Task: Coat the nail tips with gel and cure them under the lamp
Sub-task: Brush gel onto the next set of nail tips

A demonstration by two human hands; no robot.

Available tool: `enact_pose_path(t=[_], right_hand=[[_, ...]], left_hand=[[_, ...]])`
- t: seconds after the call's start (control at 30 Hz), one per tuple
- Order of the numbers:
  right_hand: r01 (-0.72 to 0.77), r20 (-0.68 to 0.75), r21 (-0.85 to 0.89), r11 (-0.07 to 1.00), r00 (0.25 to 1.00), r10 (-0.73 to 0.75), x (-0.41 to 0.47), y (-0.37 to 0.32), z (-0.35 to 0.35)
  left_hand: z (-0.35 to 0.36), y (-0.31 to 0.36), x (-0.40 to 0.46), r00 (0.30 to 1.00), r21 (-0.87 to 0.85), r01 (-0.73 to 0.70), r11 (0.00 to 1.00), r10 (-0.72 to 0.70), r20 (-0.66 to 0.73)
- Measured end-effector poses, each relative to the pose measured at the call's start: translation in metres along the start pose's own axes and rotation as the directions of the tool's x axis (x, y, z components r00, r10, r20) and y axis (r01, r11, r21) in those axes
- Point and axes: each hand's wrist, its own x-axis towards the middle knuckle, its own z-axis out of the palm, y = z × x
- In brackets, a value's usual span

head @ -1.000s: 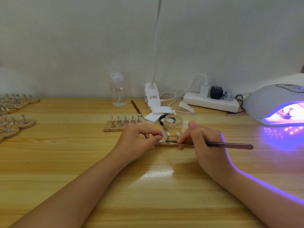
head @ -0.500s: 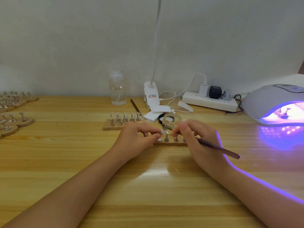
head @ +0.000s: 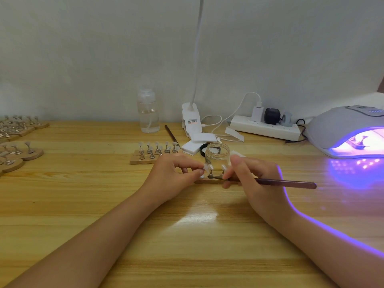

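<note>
My left hand (head: 172, 175) pinches a white nail tip (head: 205, 168) on its small metal stand, over a wooden holder strip (head: 209, 181) at the table's middle. My right hand (head: 251, 181) grips a dark brown brush (head: 286, 183); its bristle end lies flat near the pinched tip, its handle points right. A small open glass jar of clear gel (head: 217, 156) stands just behind the strip. At the right edge the grey curing lamp (head: 340, 129) glows purple, with nail stands (head: 360, 142) inside it.
A second wooden strip of nail tips (head: 154, 153) lies left of the jar. Round wooden holders with stands (head: 18, 150) crowd the far left. Behind are a clear bottle (head: 148, 113), a spare brush (head: 171, 135), a clip lamp base (head: 192, 121), white pads (head: 193, 147) and a power strip (head: 265, 126).
My right hand swung the brush from slanting down-right back to level beside the pinched nail tip. The left hand kept its pinch on the tip.
</note>
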Motion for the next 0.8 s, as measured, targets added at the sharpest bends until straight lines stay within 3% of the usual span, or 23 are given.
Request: enact_pose_path(t=[0.17, 0.33, 0.47, 0.63, 0.8], right_hand=[[0.060, 0.025, -0.144, 0.988, 0.998, -0.057, 0.0031, 0.0001, 0.0008], [0.027, 0.009, 0.007, 1.000, 1.000, -0.028, -0.0010, -0.0010, -0.0011], [0.045, 0.037, -0.129, 0.991, 0.998, -0.041, 0.0022, -0.0014, -0.0002], [0.030, 0.017, -0.016, 0.999, 0.999, -0.030, -0.0012, -0.0029, -0.0020], [0.032, 0.052, -0.148, 0.988, 0.998, -0.025, 0.0025, -0.0016, -0.0006]], left_hand=[[0.0003, -0.0004, 0.0013, 1.000, 0.006, -0.004, 1.000, 0.004, 0.002], [0.0007, -0.0008, 0.0010, 1.000, -0.019, -0.005, 1.000, 0.005, -0.001], [0.0005, -0.0009, 0.0010, 1.000, -0.009, -0.006, 1.000, 0.006, 0.009], [0.0004, -0.0003, -0.0002, 1.000, -0.026, 0.007, 1.000, -0.007, 0.006], [0.0003, -0.0007, 0.0003, 1.000, -0.018, 0.004, 1.000, -0.004, 0.008]])
